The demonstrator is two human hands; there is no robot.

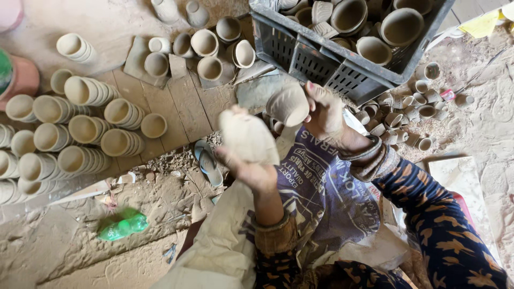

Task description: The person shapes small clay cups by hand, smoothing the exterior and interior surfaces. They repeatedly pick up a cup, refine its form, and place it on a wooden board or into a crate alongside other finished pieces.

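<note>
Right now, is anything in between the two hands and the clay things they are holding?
No. The left hand grips a pale lump of clay directly, and the right hand holds a small clay cup directly. Nothing visible sits between either hand and its piece. The black crate lies just beyond them.

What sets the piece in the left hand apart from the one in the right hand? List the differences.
The left hand holds a pale clay lump that looks shapeless and rough, with no opening visible. The right hand holds a clay cup that is round and formed, tilted on its side. The lump looks larger and lighter in colour; the cup is smaller and browner. Both are unglazed clay, held up above the lap.
</note>
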